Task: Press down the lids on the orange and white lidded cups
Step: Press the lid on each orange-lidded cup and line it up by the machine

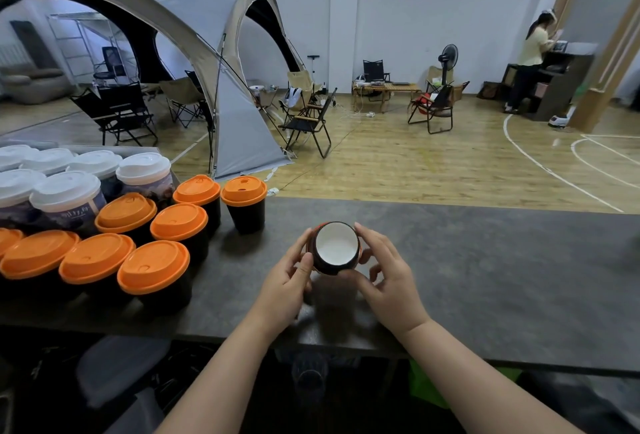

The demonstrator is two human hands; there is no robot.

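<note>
Tabletop: grey tabletop, bare in front of the person. This leaves working room for one cup at a time.
Left hand: left hand grips the cup's left side, thumb and curled fingers pinching the wall to steady it.
Right hand: right hand has its fingers bent round the right side, index along the upper edge, likely turning or checking the cup.
Held cup: black cup, lifted just above the table between both hands and tilted, with a white round face toward the camera. I cannot tell whether that face is the mouth or the recessed base. Slivers of orange show at its edge.
Orange group: orange-lidded cups stand upright in close rows to the left, lids on, within reach.
White group: white-lidded cups are packed just behind them, also upright.
Progress: judged early, since how firmly those lids are seated cannot be read.
Floor beyond: wooden floor with court lines and folding chairs.
Far left: dome tent.
Far right: person standing at a counter.
</note>
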